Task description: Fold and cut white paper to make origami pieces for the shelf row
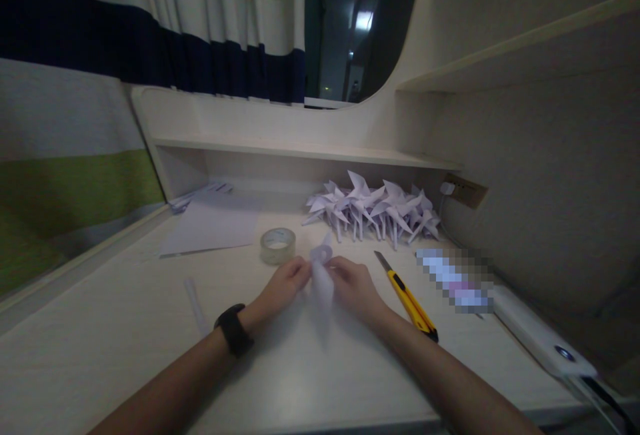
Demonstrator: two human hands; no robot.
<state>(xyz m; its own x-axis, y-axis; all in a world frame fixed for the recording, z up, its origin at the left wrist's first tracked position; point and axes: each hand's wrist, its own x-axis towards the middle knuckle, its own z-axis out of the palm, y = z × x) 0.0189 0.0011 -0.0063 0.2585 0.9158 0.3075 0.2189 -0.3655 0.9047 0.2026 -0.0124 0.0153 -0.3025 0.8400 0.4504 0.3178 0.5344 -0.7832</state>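
Both hands meet over the middle of the white desk (125, 348). My left hand (283, 285), with a black watch on its wrist, and my right hand (353, 285) pinch a small piece of folded white paper (321, 275) between their fingertips. The paper curls up at its top and hangs down between the hands. A roll of clear tape (277, 245) lies just beyond my left hand. A yellow utility knife (407, 298) with its blade out lies right of my right hand.
A heap of several white paper pinwheels (375, 211) sits at the back under a shelf (300, 149). Loose paper sheets (213, 221) lie back left. A thin white paper strip (196, 305) lies left. A white power strip (540, 338) runs along the right edge.
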